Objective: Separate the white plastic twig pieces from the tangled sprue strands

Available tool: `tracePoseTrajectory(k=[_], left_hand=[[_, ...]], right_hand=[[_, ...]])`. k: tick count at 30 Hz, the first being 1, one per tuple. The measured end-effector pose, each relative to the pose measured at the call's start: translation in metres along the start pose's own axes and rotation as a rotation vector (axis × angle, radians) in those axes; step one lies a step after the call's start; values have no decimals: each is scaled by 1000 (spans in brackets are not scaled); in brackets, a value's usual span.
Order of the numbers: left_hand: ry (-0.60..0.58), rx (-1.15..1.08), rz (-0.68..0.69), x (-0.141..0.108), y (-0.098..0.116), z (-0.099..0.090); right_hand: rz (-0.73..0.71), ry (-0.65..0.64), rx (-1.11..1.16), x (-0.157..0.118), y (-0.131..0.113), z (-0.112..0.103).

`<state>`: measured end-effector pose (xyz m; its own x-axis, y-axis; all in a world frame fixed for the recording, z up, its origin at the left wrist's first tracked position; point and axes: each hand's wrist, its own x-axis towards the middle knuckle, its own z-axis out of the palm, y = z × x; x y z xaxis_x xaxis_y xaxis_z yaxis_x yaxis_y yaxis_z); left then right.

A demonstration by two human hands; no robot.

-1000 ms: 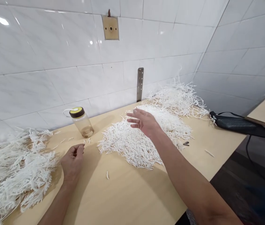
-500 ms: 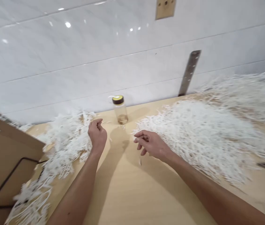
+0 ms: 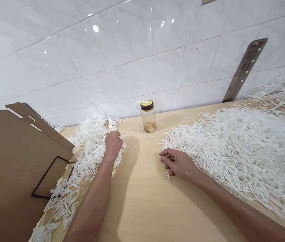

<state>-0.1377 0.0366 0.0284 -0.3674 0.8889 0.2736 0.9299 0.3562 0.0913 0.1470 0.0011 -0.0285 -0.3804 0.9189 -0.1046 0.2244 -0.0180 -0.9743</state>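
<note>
My left hand [image 3: 113, 144] is at the near right edge of a heap of white branched plastic pieces [image 3: 89, 148]. Its fingers are curled in and their tips are hidden, so what they grip cannot be made out. My right hand [image 3: 180, 163] hovers low over the table by the left edge of a larger pile of thin white plastic sticks [image 3: 243, 151]. Its fingers are bent together and anything inside them is hidden. Just below its fingertips shows a small white piece [image 3: 169, 176].
A clear jar with a black and yellow lid [image 3: 147, 116] stands near the wall, with brownish contents at its bottom. On the left is a cardboard box [image 3: 18, 161] beside a black wire frame [image 3: 43, 176]. A metal strip [image 3: 244, 70] leans against the tiled wall [image 3: 132, 77].
The view has shifted left, so everything appears further right. My left hand has turned and reached into the left heap's edge. My right hand keeps about the same pose.
</note>
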Motion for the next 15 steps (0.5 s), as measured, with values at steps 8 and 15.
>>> tracePoseTrajectory(k=[8, 15], left_hand=[[24, -37, -128, 55, 3, -14], [-52, -106, -172, 94, -5, 21]], right_hand=[[-2, 26, 28, 0, 0, 4], [-8, 49, 4, 1, 5, 5]])
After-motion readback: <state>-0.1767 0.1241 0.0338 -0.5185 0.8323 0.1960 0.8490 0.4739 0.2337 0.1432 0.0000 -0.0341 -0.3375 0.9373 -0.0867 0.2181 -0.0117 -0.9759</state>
